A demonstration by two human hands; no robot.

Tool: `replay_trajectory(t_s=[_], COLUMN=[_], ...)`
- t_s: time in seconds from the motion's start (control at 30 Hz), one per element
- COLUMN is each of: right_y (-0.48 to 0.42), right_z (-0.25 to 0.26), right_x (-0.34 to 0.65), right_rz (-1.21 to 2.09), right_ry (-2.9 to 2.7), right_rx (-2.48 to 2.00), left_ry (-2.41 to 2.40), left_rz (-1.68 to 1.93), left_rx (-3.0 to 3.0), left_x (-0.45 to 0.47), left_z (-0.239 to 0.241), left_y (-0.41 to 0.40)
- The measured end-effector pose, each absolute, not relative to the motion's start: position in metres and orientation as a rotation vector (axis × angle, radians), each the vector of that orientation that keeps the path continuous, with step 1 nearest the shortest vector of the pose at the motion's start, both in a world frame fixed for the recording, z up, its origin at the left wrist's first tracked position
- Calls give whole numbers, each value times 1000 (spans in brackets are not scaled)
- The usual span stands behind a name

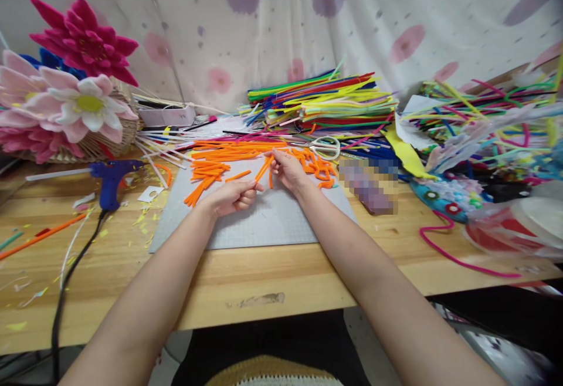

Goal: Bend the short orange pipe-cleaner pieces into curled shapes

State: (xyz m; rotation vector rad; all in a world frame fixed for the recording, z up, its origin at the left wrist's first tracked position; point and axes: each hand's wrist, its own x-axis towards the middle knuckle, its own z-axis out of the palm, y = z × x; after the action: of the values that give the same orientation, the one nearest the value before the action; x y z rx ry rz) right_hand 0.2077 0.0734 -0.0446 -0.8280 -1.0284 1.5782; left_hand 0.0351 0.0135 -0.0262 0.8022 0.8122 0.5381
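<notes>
Between my two hands runs an orange pipe cleaner (264,170), slanting up to the right and looking doubled. My left hand (237,197) pinches its lower end, the other fingers curled in. At the upper end, the fingertips of my right hand (288,170) are closed on it. Both hands are over a grey cutting mat (264,227). Short cut orange pieces (206,175) lie in a pile left of my hands, and longer orange pipe cleaners (229,150) lie behind them. Bent orange pieces (314,166) are heaped beside my right hand.
A blue glue gun (112,180) with a black cord stands at left, near a basket of fuzzy flowers (90,104). Bundles of coloured pipe cleaners (325,101) line the back. White-handled scissors (328,147) lie behind the mat. A plastic tub (519,224) is at right.
</notes>
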Motion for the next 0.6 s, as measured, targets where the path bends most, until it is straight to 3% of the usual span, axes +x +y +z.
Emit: replay_trajectory(t_s=[0.37, 0.6], right_y=[73, 78], right_z=[-42, -48], right_x=[212, 214], right_rz=[1736, 1638], right_ry=[-1021, -1022], right_rx=[-784, -835], left_ry=[835, 797], left_rz=[539, 531], left_rx=[781, 764], left_x=[36, 34], left_z=[-25, -29], left_y=[13, 16])
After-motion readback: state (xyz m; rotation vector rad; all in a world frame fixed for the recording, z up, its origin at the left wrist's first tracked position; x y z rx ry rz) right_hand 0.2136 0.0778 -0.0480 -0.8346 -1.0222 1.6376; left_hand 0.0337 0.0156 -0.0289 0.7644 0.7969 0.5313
